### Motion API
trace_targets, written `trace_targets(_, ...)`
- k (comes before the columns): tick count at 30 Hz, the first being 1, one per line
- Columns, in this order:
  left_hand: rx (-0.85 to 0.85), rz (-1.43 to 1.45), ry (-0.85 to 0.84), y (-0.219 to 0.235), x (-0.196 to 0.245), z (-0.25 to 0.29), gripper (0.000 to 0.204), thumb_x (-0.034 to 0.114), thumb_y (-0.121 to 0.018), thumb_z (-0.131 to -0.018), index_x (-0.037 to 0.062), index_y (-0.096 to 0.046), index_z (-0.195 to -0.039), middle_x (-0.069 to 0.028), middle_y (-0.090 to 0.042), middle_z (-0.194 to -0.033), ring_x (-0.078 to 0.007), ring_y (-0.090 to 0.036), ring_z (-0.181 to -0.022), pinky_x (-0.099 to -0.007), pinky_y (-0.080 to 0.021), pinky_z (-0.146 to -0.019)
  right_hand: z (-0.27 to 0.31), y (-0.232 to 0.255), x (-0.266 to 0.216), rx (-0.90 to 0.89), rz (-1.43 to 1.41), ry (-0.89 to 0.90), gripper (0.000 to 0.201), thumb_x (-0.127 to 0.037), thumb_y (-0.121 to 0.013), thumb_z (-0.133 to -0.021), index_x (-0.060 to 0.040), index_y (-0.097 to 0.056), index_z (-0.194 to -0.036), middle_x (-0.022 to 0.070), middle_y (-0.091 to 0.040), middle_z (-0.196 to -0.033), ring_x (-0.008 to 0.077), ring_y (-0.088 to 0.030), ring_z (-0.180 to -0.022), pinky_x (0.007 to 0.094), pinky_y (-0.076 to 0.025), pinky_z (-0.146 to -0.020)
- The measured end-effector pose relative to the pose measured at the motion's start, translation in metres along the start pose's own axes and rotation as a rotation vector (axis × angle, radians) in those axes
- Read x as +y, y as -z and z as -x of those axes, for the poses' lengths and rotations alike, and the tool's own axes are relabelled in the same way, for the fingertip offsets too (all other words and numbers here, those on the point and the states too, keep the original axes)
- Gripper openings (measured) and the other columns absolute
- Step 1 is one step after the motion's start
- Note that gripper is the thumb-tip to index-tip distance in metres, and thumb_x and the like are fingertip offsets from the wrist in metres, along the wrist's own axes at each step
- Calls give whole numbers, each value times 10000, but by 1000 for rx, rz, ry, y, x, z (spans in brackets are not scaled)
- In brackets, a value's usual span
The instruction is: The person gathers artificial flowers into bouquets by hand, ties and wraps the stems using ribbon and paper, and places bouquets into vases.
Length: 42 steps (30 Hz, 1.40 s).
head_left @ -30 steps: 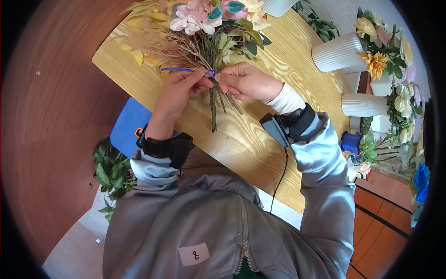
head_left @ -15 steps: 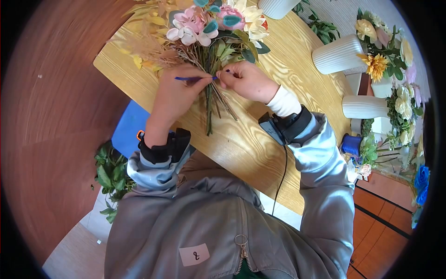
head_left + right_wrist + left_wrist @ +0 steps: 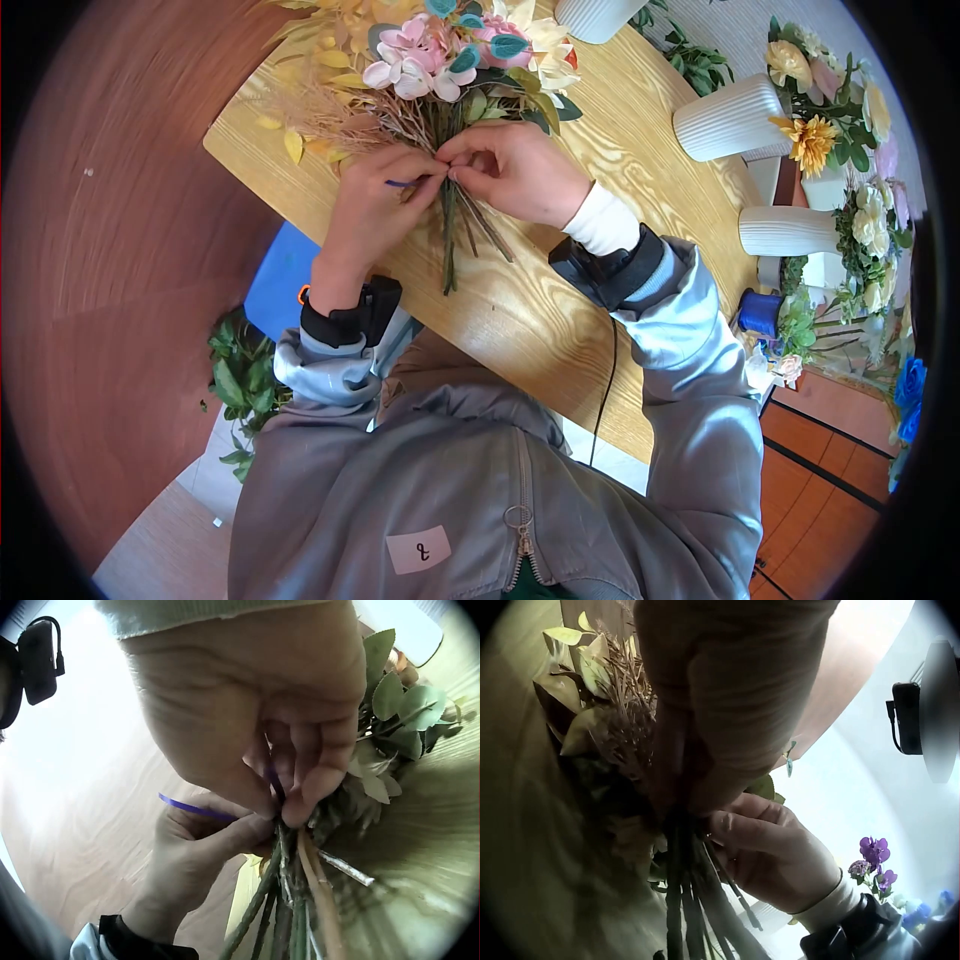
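A bouquet of artificial flowers (image 3: 420,62) lies on the wooden table (image 3: 540,310), its bundled stems (image 3: 449,240) pointing toward the person. At the binding point my left hand (image 3: 378,200) pinches a narrow blue ribbon (image 3: 400,184), whose free end sticks out past the fingers. From the other side my right hand (image 3: 525,175) meets it, thumb and fingertips right at the stems. In the right wrist view that hand (image 3: 255,727) pinches another strand of ribbon (image 3: 274,781) between thumb and forefinger. Fingers hide the knot area in every view.
White ribbed vases (image 3: 728,118) with flowers stand along the table's right side. A spool of blue ribbon (image 3: 760,313) sits near the right edge. A blue stool (image 3: 285,285) and a leafy plant (image 3: 243,375) are beyond the left edge. A black cable (image 3: 606,395) hangs from the right wrist.
The left hand has turned over the stems, and less of the ribbon's free end shows. After drawing slightly apart, the hands are close together again, the right one shifted left.
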State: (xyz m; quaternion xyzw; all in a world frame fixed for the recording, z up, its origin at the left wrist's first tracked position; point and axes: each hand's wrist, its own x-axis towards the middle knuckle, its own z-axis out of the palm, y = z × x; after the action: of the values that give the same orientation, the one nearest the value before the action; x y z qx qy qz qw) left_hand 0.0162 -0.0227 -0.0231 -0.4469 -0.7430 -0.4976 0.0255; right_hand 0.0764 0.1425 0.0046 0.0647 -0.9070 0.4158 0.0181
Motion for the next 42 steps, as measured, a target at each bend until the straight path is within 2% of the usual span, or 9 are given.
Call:
trace_targets(6, 51, -53, -70, -4, -7, 6, 119, -5, -617, -653, 27, -588, -764, -60, -558, -725, -201, -550, -603, -270, -449, -530, -7, 3, 1, -71, -10, -53, 188, -65, -554, -747, -13, -597, -923, 74, -596, -683, 109, -528, -560, 238, -430, -531)
trace_targets(11, 86, -101, -68, -4, -6, 12, 185, -38, -611, -644, 25, -573, -813, -70, -546, -761, -201, -542, -599, -264, -439, -502, -16, 3, 4, -210, -179, -91, 186, -59, -524, -787, 28, -575, -944, 81, -603, -701, 103, -582, -618, 237, -467, -583)
trace_targets(16, 188, -155, -110, -6, -7, 17, 197, -82, -594, -652, 8, -575, -826, -91, -562, -768, -201, -557, -640, -259, -453, -559, -27, 2, 4, -300, -304, -147, 200, -58, -514, -798, 26, -566, -972, 66, -602, -704, 95, -579, -617, 225, -478, -573)
trace_targets(20, 182, -165, -96, -4, -5, 16, 183, -62, -586, -667, 20, -560, -829, -85, -536, -764, -210, -544, -618, -280, -433, -508, -33, 4, 3, -385, -314, -161, 204, -56, -509, -801, 23, -568, -979, 60, -599, -699, 90, -574, -601, 208, -481, -566)
trace_targets(23, 171, -181, -80, -2, -4, 16, 181, -96, -582, -662, 9, -571, -808, -96, -566, -778, -208, -557, -665, -263, -454, -578, -37, 4, 2, -415, -301, -165, 202, -59, -508, -800, 24, -568, -974, 63, -596, -674, 90, -572, -582, 210, -477, -553)
trace_targets(32, 178, -161, -77, 1, -5, 15, 180, -104, -581, -666, 5, -577, -808, -95, -569, -774, -202, -560, -690, -257, -452, -593, -38, 11, -5, -413, -240, -182, 185, -76, -478, -781, 30, -584, -889, 94, -629, -678, 106, -614, -577, 228, -485, -555)
trace_targets(36, 215, -153, -141, 0, -10, 12, 168, -71, -592, -676, 21, -586, -817, -79, -555, -753, -196, -541, -628, -257, -421, -519, -34, 0, -1, -332, -202, -111, 112, -71, -491, -789, 15, -556, -823, 66, -576, -601, 105, -568, -536, 230, -454, -497)
trace_targets(38, 215, -147, -154, 1, -10, 12, 169, -71, -595, -674, 21, -586, -816, -78, -558, -759, -192, -540, -626, -254, -419, -514, -30, -3, -1, -186, 15, 78, 134, -127, -511, -764, 5, -533, -763, 98, -556, -573, 168, -565, -522, 276, -438, -487)
trace_targets(42, 186, -108, -99, 3, -9, 13, 166, -68, -603, -669, 21, -586, -808, -73, -561, -758, -176, -536, -617, -251, -413, -502, -31, -6, -4, -152, 135, 99, 197, -202, -520, -739, -4, -525, -748, 136, -550, -580, 256, -557, -548, 332, -431, -512)
